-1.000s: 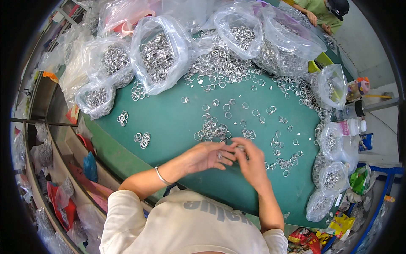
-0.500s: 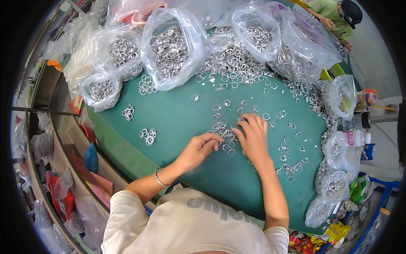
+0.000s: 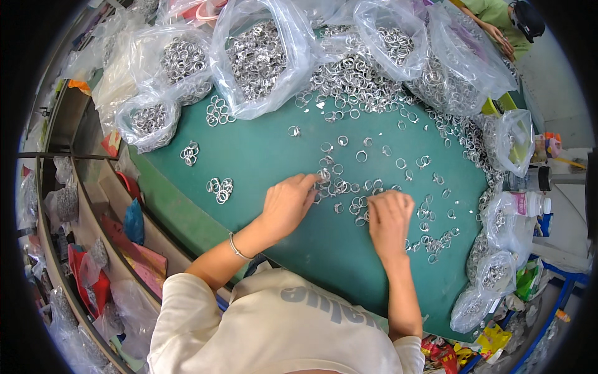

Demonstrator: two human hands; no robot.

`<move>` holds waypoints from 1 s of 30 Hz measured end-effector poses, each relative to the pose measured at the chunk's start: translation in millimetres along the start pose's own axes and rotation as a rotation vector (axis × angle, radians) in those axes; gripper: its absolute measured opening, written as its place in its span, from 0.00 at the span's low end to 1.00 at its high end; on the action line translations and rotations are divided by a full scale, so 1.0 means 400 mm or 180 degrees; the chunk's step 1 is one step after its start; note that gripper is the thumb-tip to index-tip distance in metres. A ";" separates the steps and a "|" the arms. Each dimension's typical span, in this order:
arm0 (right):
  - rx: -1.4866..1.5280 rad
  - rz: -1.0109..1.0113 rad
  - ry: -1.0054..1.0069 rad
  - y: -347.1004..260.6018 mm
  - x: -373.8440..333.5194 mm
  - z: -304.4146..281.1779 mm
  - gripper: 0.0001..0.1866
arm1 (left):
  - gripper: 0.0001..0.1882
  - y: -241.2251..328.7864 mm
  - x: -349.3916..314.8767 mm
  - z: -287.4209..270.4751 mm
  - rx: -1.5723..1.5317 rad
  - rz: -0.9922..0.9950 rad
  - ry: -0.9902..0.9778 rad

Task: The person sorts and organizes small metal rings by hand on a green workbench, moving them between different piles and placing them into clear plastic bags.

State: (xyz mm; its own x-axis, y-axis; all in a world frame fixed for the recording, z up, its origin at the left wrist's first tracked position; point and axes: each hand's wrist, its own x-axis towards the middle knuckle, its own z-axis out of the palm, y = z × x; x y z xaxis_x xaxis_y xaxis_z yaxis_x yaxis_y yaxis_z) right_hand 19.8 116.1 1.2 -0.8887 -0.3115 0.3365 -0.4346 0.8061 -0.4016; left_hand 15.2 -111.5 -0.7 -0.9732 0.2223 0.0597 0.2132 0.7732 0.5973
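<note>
Both hands lie palm-down on the green surface point(image 3: 274, 143), left hand point(image 3: 288, 202) fingertips pinching at loose rings point(image 3: 339, 184), right hand point(image 3: 389, 218) curled over more, grip unclear, since the rings are scattered flat for picking.

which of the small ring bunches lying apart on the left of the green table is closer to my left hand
The lower bunch of rings, just left of your left hand; the other bunch lies farther up-left.
</note>
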 end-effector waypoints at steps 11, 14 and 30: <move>0.0137 0.0001 -0.0268 -0.029 -0.007 0.014 0.16 | 0.13 0.025 0.004 0.010 0.0054 0.0240 0.0152; -0.0509 0.0528 -0.0046 -0.006 -0.029 -0.010 0.14 | 0.14 0.009 0.000 0.000 -0.0141 0.0042 0.0226; -0.0154 0.0235 0.0283 -0.019 0.005 0.012 0.10 | 0.15 0.070 -0.030 -0.025 -0.1220 -0.0071 0.0133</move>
State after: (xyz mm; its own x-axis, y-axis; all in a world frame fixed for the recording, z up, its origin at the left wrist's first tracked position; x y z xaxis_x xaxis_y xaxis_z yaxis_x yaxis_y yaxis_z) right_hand 20.6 106.8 0.8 -0.9006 -0.2062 0.3826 -0.3590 0.8492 -0.3872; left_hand 31.9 -98.5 23.1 -0.9816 0.1775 0.0711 0.1518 0.4977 0.8540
